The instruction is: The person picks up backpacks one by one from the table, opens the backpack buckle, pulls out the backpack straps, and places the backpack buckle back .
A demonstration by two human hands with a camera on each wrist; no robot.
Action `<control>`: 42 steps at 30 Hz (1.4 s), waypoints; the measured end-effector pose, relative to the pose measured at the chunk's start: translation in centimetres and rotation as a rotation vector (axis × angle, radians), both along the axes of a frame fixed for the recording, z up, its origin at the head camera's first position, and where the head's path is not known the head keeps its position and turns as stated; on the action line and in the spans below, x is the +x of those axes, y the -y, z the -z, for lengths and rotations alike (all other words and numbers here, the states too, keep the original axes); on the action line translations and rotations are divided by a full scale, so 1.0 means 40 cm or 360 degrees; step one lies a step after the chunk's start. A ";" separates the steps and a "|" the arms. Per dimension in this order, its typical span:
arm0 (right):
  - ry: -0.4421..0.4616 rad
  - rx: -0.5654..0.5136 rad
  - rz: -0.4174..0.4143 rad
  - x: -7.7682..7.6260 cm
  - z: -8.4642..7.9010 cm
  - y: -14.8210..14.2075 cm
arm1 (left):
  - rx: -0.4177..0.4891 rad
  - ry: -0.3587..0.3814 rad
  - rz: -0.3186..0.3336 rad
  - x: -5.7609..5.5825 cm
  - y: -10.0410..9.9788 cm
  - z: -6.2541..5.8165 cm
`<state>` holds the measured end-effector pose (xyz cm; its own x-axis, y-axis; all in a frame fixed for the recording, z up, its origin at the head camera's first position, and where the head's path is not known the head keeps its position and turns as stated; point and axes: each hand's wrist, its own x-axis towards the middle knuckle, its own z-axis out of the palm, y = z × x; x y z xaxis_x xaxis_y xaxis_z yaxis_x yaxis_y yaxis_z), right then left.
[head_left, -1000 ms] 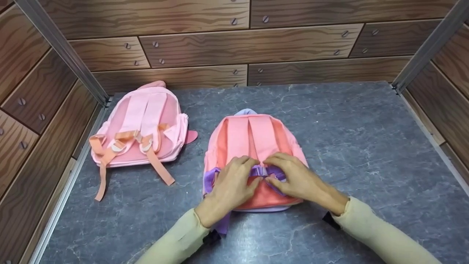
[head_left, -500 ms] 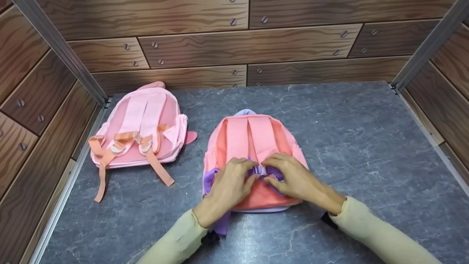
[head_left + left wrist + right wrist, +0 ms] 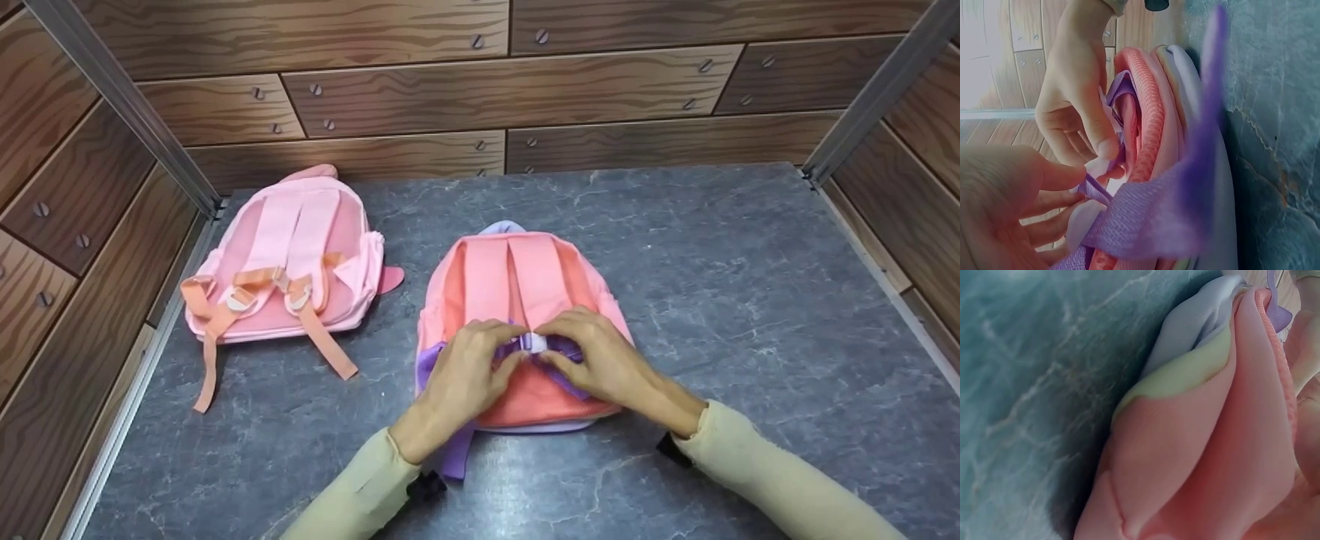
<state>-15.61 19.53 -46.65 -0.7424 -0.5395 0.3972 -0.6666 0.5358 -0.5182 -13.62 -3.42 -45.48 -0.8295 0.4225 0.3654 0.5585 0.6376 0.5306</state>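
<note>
A coral-pink backpack (image 3: 491, 281) lies with its shoulder straps up and its lower end toward me. Across its lower back runs a purple strap (image 3: 1134, 219) with a pale plastic buckle (image 3: 535, 343). My left hand (image 3: 469, 367) pinches the strap and buckle from the left side, thumb below and fingers above. From the right, my right hand (image 3: 600, 356) pinches the buckle's other end, its fingertips close to those of the left. The left wrist view shows both hands facing each other over the bag. Fingers partly cover the buckle.
A lighter pink backpack (image 3: 300, 225) lies at the back left, its orange strap ends (image 3: 328, 345) hanging loose on the grey marbled table (image 3: 720, 300). One purple strap end (image 3: 455, 454) trails off the coral bag's front. Wood-patterned walls (image 3: 420, 97) and metal posts enclose the table.
The buckle has tipped between my fingers, so its pale face shows more. Both hands have shifted only slightly and keep their pinch. The lighter backpack has stayed where it was.
</note>
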 end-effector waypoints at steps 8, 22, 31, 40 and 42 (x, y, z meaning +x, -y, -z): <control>-0.0006 -0.0116 -0.0023 -0.001 0.003 -0.007 | 0.0027 0.0038 0.0002 -0.001 0.006 0.001; -0.0159 -0.0046 -0.0064 -0.005 0.009 -0.008 | -0.0063 0.0027 -0.0042 -0.008 0.002 0.007; -0.0261 -0.0028 -0.0102 -0.010 0.020 -0.011 | -0.0026 0.0036 -0.0020 -0.012 0.002 0.007; -0.0381 0.0049 -0.0139 -0.019 0.015 -0.017 | -0.0074 0.0029 0.0000 -0.016 0.003 0.007; -0.0399 0.0065 -0.0149 -0.021 0.012 -0.017 | -0.0074 0.0030 0.0010 -0.018 0.002 0.006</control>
<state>-16.47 20.22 -47.12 -0.5697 -0.6204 0.5391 -0.8191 0.4827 -0.3100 -14.36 -3.51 -45.73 -0.8333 0.4436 0.3299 0.5528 0.6583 0.5109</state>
